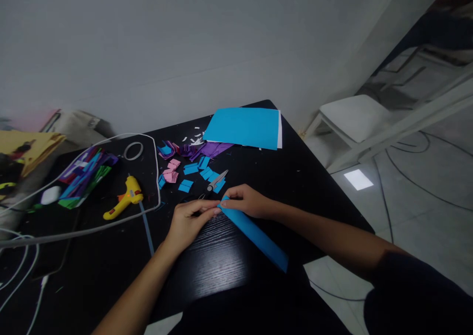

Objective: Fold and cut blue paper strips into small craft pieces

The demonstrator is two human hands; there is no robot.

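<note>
A long blue paper strip (256, 236) slants across the table's front, its far end between my two hands. My right hand (246, 202) is closed on that end, thumb on top. Against the same tip, my left hand (194, 219) pinches with thumb and forefinger. Just beyond my fingers lie scissors (218, 180), blades pointing away to the right, handles partly hidden. Small folded blue paper pieces (185, 185) and pink ones (171, 172) are scattered around them.
Blue sheets (244, 125) over white ones lie at the back. A yellow glue gun (125, 197) with a clear stick rests at left, ringed by a white cable (157, 167). Colourful paper strips (86, 175) are bundled beyond it. A white stool (354, 118) stands right of the black table (295, 187).
</note>
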